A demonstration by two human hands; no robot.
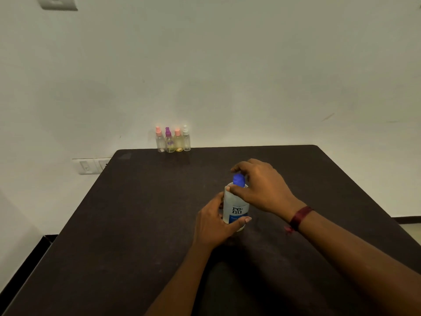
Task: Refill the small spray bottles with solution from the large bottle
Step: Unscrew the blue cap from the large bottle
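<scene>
The large clear bottle (235, 205) with a white-and-blue label stands upright on the dark table (141, 213), near its middle. My left hand (215, 221) wraps around the bottle's lower body. Fingers of my right hand (259, 187) curl around the blue cap (238, 180) on top. Several small spray bottles (173, 140) stand in a row at the table's far edge against the wall, with pink, purple, orange and white tops. They are well beyond both hands.
A pale wall rises right behind the table. Wall sockets (91, 166) sit low at the left, beside the table's far left corner. Floor shows past the table's left and right edges.
</scene>
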